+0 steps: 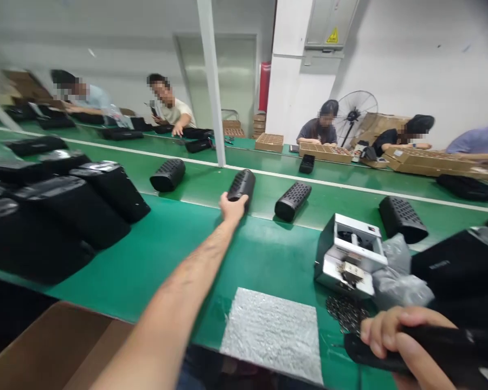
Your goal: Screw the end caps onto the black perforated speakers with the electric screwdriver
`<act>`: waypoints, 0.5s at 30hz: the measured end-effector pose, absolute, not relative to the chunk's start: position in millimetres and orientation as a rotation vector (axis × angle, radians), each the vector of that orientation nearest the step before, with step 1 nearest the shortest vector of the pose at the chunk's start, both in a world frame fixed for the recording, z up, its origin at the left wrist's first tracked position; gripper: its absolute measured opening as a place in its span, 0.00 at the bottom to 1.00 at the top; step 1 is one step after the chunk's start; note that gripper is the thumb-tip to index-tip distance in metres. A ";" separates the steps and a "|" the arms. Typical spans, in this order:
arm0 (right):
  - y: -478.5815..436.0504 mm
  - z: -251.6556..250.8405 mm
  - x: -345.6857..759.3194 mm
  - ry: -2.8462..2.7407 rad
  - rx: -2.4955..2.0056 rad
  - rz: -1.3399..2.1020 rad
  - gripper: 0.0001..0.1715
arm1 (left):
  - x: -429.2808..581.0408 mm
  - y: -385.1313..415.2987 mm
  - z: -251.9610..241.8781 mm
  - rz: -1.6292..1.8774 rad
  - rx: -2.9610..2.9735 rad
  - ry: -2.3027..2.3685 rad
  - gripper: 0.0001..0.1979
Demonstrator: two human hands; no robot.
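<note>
My left hand reaches far forward, its fingers closed around the near end of a black perforated housing at the edge of the green conveyor belt. At the lower right, my right hand is wrapped round a black electric screwdriver, its thin tip pointing left; the rear of the tool blends into dark things. Just beyond that hand lies a pile of small dark screws. Behind the pile stands a white and grey screw feeder. A silvery padded sheet covers part of the green bench in front of me.
Similar black housings sit along the belt. Black cases crowd the bench at left, with another black case at right beside clear plastic bags. A white post rises beyond the belt. Several people work across it with cardboard trays.
</note>
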State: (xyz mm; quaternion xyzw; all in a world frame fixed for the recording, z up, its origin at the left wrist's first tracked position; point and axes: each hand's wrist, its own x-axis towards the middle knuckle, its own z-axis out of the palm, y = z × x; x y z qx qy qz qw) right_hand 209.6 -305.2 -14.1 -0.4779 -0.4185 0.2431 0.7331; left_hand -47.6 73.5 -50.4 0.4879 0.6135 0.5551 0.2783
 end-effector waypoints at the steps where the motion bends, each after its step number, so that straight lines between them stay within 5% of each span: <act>1: -309.5 -9.0 204.2 -0.935 -1.047 0.549 0.07 | -69.1 57.4 -54.2 1.498 1.301 1.634 0.36; 7: -323.6 17.9 194.9 -1.023 -0.857 0.729 0.09 | -193.9 -75.3 -106.9 1.323 1.728 1.412 0.49; 15: -330.1 49.0 189.9 -1.112 -0.654 0.750 0.11 | -198.9 -183.7 -115.4 0.898 2.348 0.781 0.47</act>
